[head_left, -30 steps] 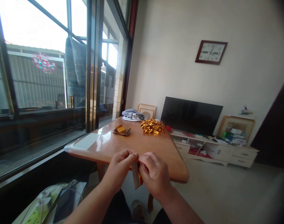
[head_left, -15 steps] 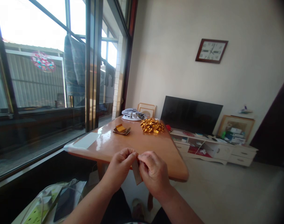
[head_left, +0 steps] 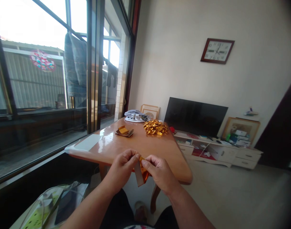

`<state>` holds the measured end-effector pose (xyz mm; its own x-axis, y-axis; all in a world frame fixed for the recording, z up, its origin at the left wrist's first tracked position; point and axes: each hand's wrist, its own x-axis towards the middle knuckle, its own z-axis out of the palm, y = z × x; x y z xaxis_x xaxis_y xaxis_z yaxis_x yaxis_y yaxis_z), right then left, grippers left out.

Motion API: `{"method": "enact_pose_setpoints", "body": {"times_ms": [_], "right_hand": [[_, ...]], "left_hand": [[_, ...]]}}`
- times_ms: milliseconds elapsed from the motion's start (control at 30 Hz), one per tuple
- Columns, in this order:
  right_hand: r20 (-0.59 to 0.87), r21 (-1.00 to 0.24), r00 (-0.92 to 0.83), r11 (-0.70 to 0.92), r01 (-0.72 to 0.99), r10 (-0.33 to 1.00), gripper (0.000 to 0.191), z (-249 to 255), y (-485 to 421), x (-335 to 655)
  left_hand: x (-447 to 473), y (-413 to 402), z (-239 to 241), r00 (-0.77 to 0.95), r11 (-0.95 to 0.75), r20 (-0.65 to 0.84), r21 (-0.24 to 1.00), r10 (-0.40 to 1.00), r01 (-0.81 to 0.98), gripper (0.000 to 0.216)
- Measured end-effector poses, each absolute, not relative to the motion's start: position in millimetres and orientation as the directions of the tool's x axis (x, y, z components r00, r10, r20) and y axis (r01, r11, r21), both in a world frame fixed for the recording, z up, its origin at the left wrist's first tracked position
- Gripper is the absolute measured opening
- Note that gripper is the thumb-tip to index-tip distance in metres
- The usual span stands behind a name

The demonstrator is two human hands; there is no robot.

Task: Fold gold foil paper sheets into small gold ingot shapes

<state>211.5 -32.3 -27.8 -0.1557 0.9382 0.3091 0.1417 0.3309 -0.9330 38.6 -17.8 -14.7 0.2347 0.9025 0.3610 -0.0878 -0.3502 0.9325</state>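
My left hand [head_left: 121, 170] and my right hand [head_left: 159, 173] meet in front of the near edge of the wooden table [head_left: 136, 146]. Both pinch one small sheet of gold foil paper [head_left: 141, 173], gold on one face and pale on the other, partly folded between the fingertips. Farther back on the table lies a small stack of flat gold sheets [head_left: 124, 131]. To its right is a heap of folded gold pieces [head_left: 155, 127]. A bundle of cloth [head_left: 136, 117] rests at the table's far end.
A glass sliding door [head_left: 64, 79] runs along the left. A dark TV [head_left: 195, 116] stands on a low white cabinet [head_left: 219, 152] by the far wall, under a wall clock [head_left: 217, 51]. A plastic bag with items [head_left: 47, 206] sits at lower left.
My right hand has turned and slid slightly right, exposing more of the gold face of the paper. The view has tipped a little lower.
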Motion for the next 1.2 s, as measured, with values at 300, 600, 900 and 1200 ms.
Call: {"method": "enact_pose_setpoints", "body": {"times_ms": [300, 600, 900, 1200], "right_hand": [[0.348, -0.913, -0.170, 0.374, 0.164, 0.922, 0.038, -27.2, -35.4, 211.4], [0.344, -0.922, -0.145, 0.363, 0.133, 0.928, 0.039, -30.4, -34.6, 209.9], [0.341, -0.931, -0.159, 0.356, 0.081, 0.927, 0.035, -33.9, -34.5, 210.3], [0.279, -0.960, -0.181, 0.280, -0.023, 0.943, 0.030, -29.0, -34.6, 211.3]], "left_hand": [[39.5, -18.0, -16.6, 0.269, -0.354, 0.360, 0.932, 0.893, -0.070, 0.029], [41.7, -22.0, -13.2, 0.176, -0.332, 0.347, 0.937, 0.921, -0.109, 0.029], [42.3, -19.6, -19.9, 0.255, -0.256, 0.301, 0.947, 0.919, -0.193, 0.022], [36.2, -14.1, -21.9, 0.299, -0.314, 0.335, 0.942, 0.894, -0.115, 0.025]]}}
